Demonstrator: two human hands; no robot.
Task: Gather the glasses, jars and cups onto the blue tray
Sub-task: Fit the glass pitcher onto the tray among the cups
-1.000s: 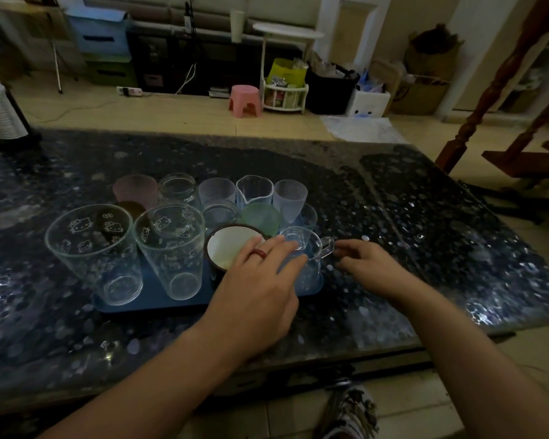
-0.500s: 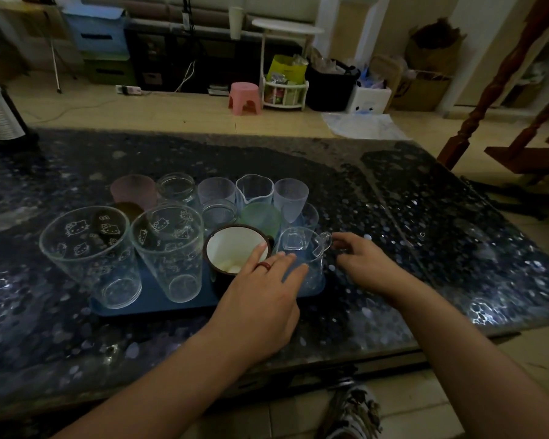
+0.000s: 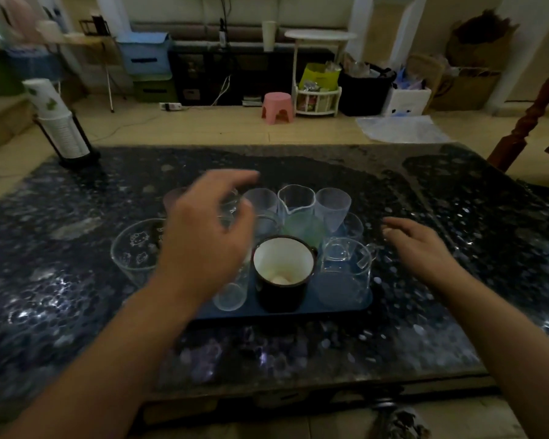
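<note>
The blue tray (image 3: 314,307) lies mid-table, crowded with several glasses and cups. At its front stand a dark mug with a white inside (image 3: 282,272) and a clear handled measuring cup (image 3: 346,270). A clear cat-print glass (image 3: 133,251) is at the left; frosted tumblers (image 3: 332,207) and a heart-rimmed glass (image 3: 297,201) line the back. My left hand (image 3: 210,236) hovers blurred above the tray's left half, fingers spread, holding nothing, and hides the glasses beneath it. My right hand (image 3: 422,248) floats open just right of the measuring cup, not touching it.
The dark speckled glossy table (image 3: 457,280) spreads around the tray. A stack of paper cups in a black holder (image 3: 61,128) stands at the far left corner. A red wooden post (image 3: 533,112) rises beyond the right edge; floor clutter lies behind.
My left hand has lifted off the mug and swung up and left over the tray. My right hand has let go of the measuring cup's handle and drawn right. The camera tilted up.
</note>
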